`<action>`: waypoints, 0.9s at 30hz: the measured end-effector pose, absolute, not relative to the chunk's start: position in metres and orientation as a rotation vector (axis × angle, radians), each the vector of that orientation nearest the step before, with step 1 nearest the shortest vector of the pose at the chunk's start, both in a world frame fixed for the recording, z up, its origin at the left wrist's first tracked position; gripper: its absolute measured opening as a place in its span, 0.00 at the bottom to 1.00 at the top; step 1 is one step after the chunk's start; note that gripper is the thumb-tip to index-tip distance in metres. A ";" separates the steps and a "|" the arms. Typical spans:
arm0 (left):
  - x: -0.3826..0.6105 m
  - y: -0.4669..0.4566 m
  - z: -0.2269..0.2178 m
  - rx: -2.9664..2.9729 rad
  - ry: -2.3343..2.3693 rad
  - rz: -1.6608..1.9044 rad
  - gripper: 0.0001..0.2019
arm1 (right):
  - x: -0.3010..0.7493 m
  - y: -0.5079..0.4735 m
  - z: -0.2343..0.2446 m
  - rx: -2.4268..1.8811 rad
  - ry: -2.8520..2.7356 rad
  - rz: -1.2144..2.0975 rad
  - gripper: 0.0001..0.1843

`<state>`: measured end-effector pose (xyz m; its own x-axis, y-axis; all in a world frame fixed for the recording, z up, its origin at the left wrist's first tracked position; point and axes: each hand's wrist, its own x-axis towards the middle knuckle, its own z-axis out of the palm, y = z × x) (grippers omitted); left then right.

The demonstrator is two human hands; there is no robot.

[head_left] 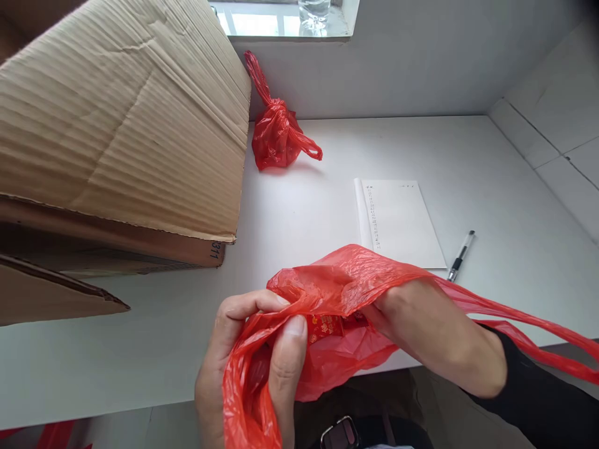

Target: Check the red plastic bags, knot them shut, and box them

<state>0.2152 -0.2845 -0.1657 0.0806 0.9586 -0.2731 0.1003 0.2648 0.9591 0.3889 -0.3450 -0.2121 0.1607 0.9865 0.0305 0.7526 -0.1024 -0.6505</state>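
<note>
A red plastic bag [346, 274] is held at the table's front edge, its mouth facing me. My left hand [229, 355] pinches the bag's left rim between thumb and fingers. Through the opening, my right hand [395, 312] reaches inside, so its fingers are hidden by the plastic. Between the two hands a small red packet with gold print [322, 327] shows within the bag. The bag's handles stretch out to the right, past my black sleeve [528, 386].
A large cardboard box [140, 118] with raised flaps fills the left. At the back stands a knotted red bag [277, 138]. An open notebook [405, 218] and a pen [461, 255] lie on the right of the white table [299, 218]. A clear container [314, 15] is on the ledge.
</note>
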 end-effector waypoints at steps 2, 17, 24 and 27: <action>0.215 -0.284 -0.166 1.115 1.336 0.902 0.09 | 0.387 -0.344 -0.215 -1.957 -1.707 0.425 0.15; 0.218 -0.287 -0.166 1.142 1.326 0.895 0.07 | 0.405 -0.353 -0.220 -2.240 -1.964 0.156 0.21; 0.216 -0.285 -0.167 1.163 1.342 0.874 0.09 | 0.400 -0.362 -0.216 -2.354 -1.855 0.369 0.24; 0.217 -0.285 -0.167 1.167 1.353 0.866 0.09 | 0.395 -0.360 -0.217 -2.080 -1.890 0.713 0.12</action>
